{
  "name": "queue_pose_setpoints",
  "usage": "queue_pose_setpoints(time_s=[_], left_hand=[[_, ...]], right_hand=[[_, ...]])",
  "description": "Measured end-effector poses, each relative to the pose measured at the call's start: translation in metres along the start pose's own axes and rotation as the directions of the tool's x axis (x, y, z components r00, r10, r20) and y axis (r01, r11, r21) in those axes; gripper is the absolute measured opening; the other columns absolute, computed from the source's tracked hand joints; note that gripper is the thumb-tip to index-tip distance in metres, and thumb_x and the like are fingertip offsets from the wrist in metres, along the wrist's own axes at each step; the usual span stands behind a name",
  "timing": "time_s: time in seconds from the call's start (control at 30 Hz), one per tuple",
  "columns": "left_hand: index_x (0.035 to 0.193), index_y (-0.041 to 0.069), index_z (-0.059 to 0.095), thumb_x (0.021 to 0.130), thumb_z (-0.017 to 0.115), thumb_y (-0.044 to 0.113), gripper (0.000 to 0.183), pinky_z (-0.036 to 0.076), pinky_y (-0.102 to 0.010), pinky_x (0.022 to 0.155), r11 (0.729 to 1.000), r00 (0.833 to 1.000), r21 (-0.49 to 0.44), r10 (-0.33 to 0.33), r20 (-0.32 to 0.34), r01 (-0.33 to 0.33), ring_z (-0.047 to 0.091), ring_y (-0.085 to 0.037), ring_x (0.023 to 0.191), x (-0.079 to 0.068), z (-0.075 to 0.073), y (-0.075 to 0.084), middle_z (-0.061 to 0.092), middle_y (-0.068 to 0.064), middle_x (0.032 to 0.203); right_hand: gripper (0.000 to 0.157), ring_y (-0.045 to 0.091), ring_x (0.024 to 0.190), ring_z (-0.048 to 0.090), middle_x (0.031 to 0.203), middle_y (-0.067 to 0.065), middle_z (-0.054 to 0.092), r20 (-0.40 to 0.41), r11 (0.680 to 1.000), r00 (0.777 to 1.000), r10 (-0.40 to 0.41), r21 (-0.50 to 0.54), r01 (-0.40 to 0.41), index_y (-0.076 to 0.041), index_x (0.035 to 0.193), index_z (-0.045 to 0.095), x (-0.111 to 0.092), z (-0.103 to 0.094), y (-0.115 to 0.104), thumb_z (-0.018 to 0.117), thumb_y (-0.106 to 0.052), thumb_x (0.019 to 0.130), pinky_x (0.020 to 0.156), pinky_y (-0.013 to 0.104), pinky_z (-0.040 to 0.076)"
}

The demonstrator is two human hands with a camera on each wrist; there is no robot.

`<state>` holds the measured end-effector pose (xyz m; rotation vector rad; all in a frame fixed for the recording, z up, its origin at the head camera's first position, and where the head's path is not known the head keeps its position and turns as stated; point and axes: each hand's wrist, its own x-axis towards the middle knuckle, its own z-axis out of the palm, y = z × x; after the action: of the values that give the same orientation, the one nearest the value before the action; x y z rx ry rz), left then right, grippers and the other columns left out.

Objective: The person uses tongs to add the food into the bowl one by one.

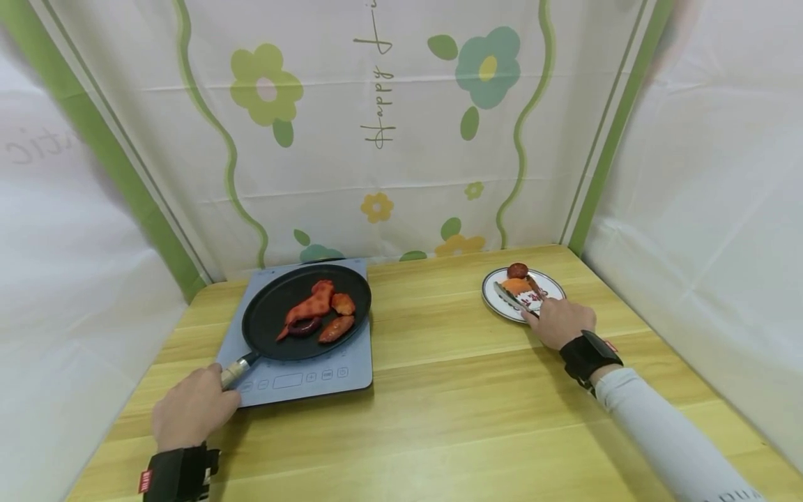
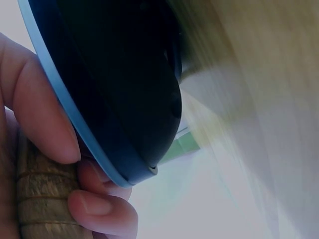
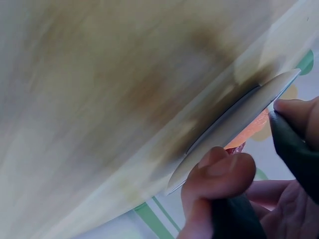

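My left hand [image 1: 196, 406] grips the wooden handle [image 2: 47, 199] of a black frying pan [image 1: 266, 317], which sits on a grey induction cooker. In the pan lie a red spotted piece of food [image 1: 311, 305], a dark curved sausage [image 1: 305, 328], a small orange piece [image 1: 343, 303] and a reddish-brown oval piece [image 1: 336, 329]. On the right, my right hand [image 1: 560, 322] holds a pair of tongs [image 1: 511, 296] by its dark grips, the tips spread over a white plate [image 1: 488, 291]. An orange piece [image 1: 516, 285] and a round brown-red piece [image 1: 517, 270] rest on that plate.
The induction cooker [image 1: 357, 376] stands at the left of the wooden table [image 1: 433, 418], its touch panel facing me. A white curtain with flowers [image 1: 326, 160] hangs behind the table, and white sheets close off both sides.
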<state>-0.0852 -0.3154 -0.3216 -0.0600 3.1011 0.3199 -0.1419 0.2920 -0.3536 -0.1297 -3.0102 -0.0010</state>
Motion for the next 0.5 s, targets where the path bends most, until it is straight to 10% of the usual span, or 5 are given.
queue_pose_setpoints(time_s=[0.5], left_hand=[[0.073, 0.011, 0.045, 0.073, 0.049, 0.020, 0.010, 0.027, -0.034, 0.046, 1.000, 1.000, -0.005, 0.004, -0.019, -0.004, 0.039, -0.020, 0.053, -0.0007, 0.0025, -0.0007, 0.040, -0.004, 0.064]], right_hand=[[0.053, 0.022, 0.046, 0.044, 0.054, 0.004, 0.041, -0.059, 1.000, 0.998, -0.029, -0.009, 0.029, -0.012, 0.061, 0.044, -0.0082, -0.0017, 0.0018, 0.048, -0.056, 0.092, 0.040, 0.041, 0.031]])
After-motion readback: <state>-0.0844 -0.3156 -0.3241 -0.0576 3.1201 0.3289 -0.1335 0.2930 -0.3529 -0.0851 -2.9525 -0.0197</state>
